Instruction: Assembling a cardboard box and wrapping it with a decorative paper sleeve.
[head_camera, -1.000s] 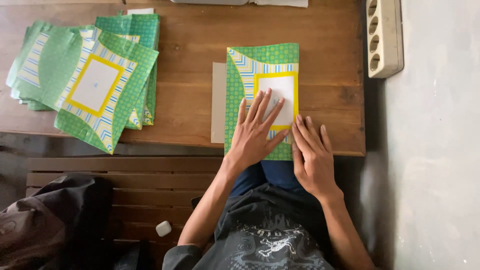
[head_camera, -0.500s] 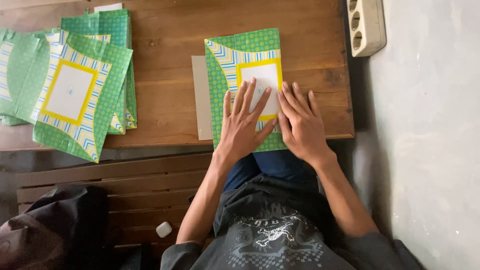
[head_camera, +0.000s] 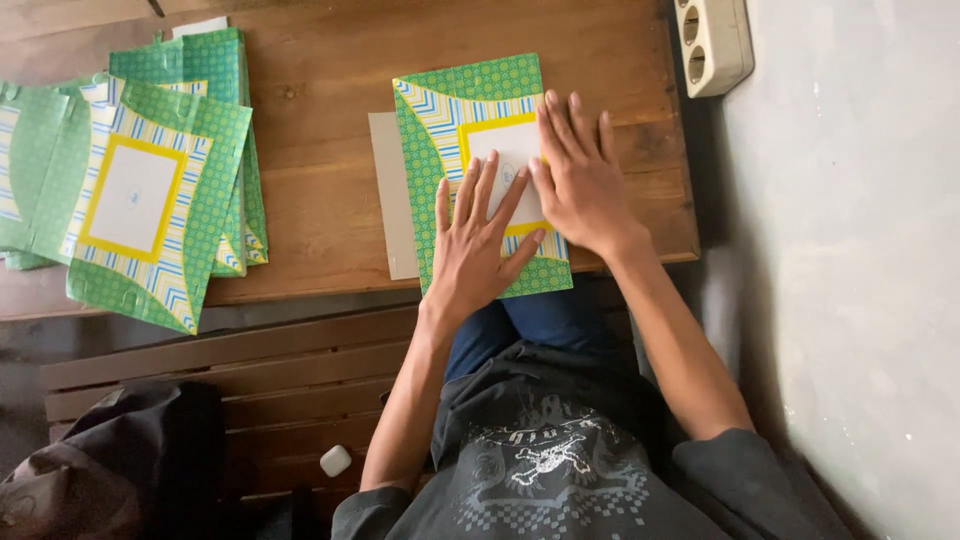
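Both hands lay flat with fingers spread wide, gripping nothing. The left hand (head_camera: 480, 245) and right hand (head_camera: 578, 175) pressed side by side on a green patterned sheet (head_camera: 470, 110) covering a grey cardboard (head_camera: 388, 190) near the tabletop (head_camera: 320, 150) edge. A stack of similar sheets (head_camera: 150, 190) sat well apart.

Both hands flat on green patterned sheet (head_camera: 470, 100): left hand (head_camera: 480, 245), right hand (head_camera: 580, 175); wooden table (head_camera: 320, 150).
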